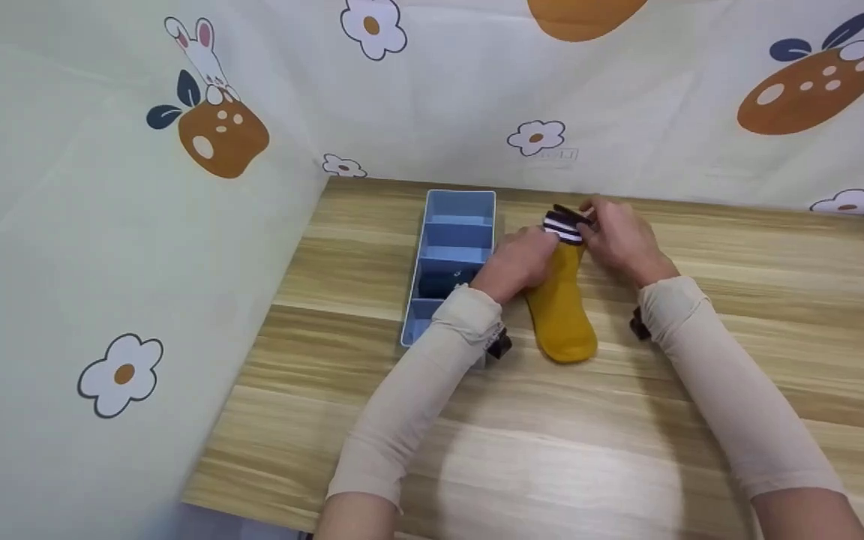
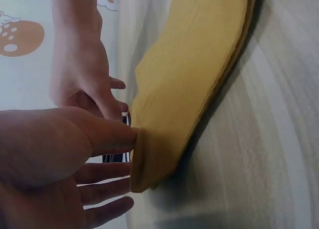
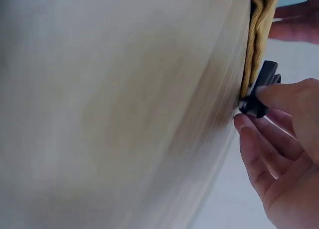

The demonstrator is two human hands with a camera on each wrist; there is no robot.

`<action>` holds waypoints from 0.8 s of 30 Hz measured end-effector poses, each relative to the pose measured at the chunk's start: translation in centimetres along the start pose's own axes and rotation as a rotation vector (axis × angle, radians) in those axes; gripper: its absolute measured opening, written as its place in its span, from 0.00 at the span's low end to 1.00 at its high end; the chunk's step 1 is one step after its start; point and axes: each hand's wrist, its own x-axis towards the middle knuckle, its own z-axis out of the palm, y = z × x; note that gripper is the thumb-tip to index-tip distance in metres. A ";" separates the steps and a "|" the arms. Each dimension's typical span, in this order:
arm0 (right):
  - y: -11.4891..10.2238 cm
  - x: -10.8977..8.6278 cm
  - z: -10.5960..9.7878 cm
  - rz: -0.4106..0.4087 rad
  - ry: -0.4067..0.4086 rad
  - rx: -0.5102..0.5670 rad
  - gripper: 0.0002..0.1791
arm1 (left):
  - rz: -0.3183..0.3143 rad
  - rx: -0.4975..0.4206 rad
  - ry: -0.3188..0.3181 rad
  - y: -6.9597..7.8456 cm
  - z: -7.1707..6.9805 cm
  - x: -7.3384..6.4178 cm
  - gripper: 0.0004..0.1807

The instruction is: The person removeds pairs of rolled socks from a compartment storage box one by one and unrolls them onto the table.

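The yellow sock (image 1: 563, 319) lay flat on the wooden surface (image 1: 357, 262), toe end toward the person, to the right of the blue divided box (image 1: 460, 204). A dark, white-striped piece (image 1: 563, 227) sat at its far end; whether it was separate or part of the sock could not be told.

Left hand (image 1: 520, 262): thumb and fingers nearly closed, pinching the sock's upper edge. Right hand (image 1: 621, 236): thumb pressed on the striped piece, fingers curled beneath it, only a narrow gap between.

Handling: the sock appeared light, soft and limp, with a knit unlikely to slip or break. Its stacked layers showed at the edge and could have slid apart; the proper hold was a pinch through all layers near the upper edge. The striped piece looked stiffer, best taken by its straight edges.
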 end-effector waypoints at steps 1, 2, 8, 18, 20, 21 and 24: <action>0.0 0.1 -0.1 0.015 -0.005 -0.001 0.21 | -0.008 -0.009 -0.011 0.1 0.0 -0.1 0.16; 0.0 0.2 -0.2 0.029 -0.005 -0.004 0.21 | -0.013 -0.017 -0.018 0.2 -0.1 -0.3 0.17; 0.6 0.0 -0.3 0.064 0.077 -0.082 0.14 | -0.037 -0.034 -0.053 0.5 -0.3 -1.2 0.17; 1.3 -0.5 -0.1 0.090 0.067 -0.039 0.20 | 0.025 -0.105 0.005 -0.4 -0.1 -3.6 0.18; 1.2 -0.7 0.0 0.113 0.030 0.007 0.22 | 0.031 -0.117 0.025 -0.6 0.0 -4.2 0.17; 1.2 -0.8 0.1 0.123 0.011 0.031 0.22 | 0.035 -0.116 0.036 -0.6 -0.1 -4.4 0.16; 0.9 -1.3 0.1 0.147 -0.025 0.076 0.23 | 0.054 -0.088 0.072 -0.8 0.1 -4.8 0.15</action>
